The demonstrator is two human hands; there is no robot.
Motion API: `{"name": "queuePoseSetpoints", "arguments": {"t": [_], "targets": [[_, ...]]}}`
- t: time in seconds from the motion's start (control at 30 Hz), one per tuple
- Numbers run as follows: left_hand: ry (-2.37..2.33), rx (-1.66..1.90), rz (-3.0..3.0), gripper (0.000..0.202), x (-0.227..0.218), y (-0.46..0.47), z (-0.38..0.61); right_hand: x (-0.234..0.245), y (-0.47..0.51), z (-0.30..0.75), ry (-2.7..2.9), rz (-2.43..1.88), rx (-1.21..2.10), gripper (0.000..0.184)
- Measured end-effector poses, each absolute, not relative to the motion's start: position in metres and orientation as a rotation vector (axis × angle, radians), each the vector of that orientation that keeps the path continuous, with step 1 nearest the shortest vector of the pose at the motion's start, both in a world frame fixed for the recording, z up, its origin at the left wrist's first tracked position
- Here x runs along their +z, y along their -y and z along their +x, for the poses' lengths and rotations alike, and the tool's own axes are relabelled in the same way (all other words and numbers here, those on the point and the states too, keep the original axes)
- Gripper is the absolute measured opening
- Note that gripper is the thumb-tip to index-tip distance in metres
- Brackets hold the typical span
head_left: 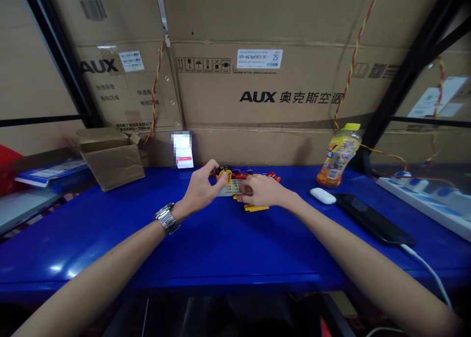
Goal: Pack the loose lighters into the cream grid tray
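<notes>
My left hand (205, 184), with a metal watch (167, 219) on its wrist, pinches a small yellow-and-black piece (225, 173) between thumb and fingers. Just below that piece lies a pale tray with small compartments (231, 188) on the blue table. My right hand (265, 189) is at the tray's right side, its fingers curled inward and pressed together; what they hold, if anything, is hidden. Yellow pieces (255, 208) lie under and in front of the right hand. Red pieces (273, 176) and blue ones show behind it, partly covered.
A lit phone (182, 149) leans against large cardboard boxes (294, 116) behind the blue table (221, 248). At left stands a small open carton (114, 160). On the right are a drink bottle (338, 155), a white earbud case (323, 195), a black phone (371, 218) on a cable and a power strip (423, 204).
</notes>
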State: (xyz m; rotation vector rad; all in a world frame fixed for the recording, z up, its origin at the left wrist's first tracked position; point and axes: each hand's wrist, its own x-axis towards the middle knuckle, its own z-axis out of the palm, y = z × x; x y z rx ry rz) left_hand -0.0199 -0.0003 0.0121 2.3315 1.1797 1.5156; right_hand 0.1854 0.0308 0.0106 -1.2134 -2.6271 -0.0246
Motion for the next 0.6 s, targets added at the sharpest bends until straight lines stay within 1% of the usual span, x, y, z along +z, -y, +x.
{"name": "queuePoseSetpoints", "arguments": {"t": [0.1,0.23,0.43,0.6], "targets": [[-1.169,1.42,2.273,0.015,0.008,0.001,-0.017,0.007,-0.027,0.182,2.675,-1.171,0.057,0.024],[-1.113,1.401,2.223,0.022,0.006,0.002,-0.015,0.003,-0.027,0.177,2.7,-1.023,0.183,0.015],[-0.973,1.469,2.031,0.024,0.006,0.001,-0.011,-0.002,-0.034,0.177,2.508,-0.806,0.151,0.017],[-0.872,1.56,1.752,0.021,0.007,-0.001,-0.009,-0.008,-0.043,0.178,2.117,-0.767,0.565,0.017]]}}
